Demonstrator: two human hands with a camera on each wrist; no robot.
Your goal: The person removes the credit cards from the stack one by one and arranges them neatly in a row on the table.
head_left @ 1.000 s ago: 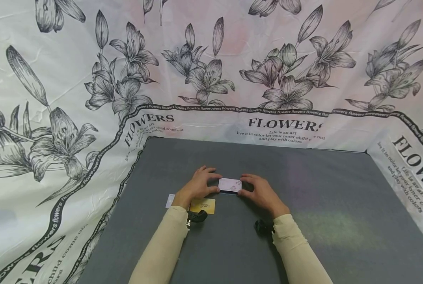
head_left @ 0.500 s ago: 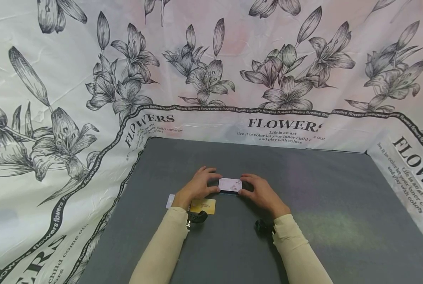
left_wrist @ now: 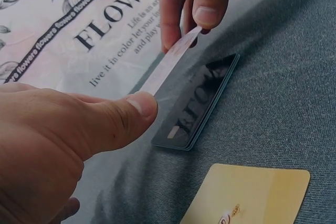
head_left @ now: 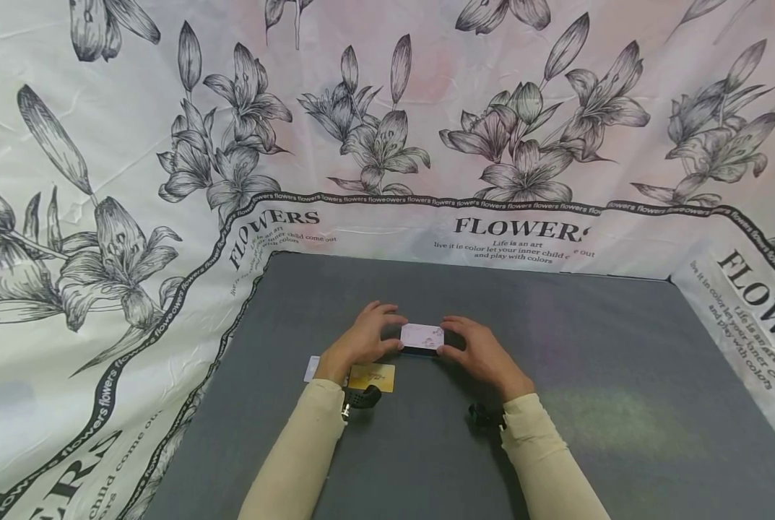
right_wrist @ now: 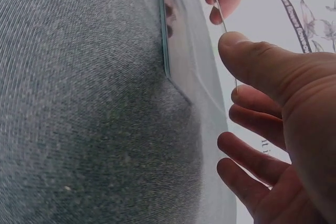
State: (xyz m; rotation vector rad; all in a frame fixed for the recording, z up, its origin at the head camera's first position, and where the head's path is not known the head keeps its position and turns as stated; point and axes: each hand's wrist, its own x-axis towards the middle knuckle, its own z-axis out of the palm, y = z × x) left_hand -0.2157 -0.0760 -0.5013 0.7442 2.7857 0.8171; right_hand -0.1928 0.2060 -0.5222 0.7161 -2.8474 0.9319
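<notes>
A thin, pale pink card (head_left: 422, 336) with a floral print is held between both hands at the middle of the table. My left hand (head_left: 362, 341) pinches its left end and my right hand (head_left: 486, 357) pinches the right end. In the left wrist view the card (left_wrist: 169, 67) is tilted and apart from the table. Under it lies a glossy black flat slab (left_wrist: 195, 109) with teal edges that looks layered; its exact kind is unclear. A yellow card (head_left: 374, 378) lies near my left wrist, and a white card (head_left: 311, 368) is partly hidden behind that wrist.
The dark grey cloth-covered table (head_left: 595, 375) meets white, flower-printed sheeting (head_left: 374, 224) along its back and sides. Black wrist straps (head_left: 363, 397) sit at both cuffs.
The pink card and both hands have shifted very slightly upward in the head view, baring a little more of the black slab. The yellow and white cards stay put.
</notes>
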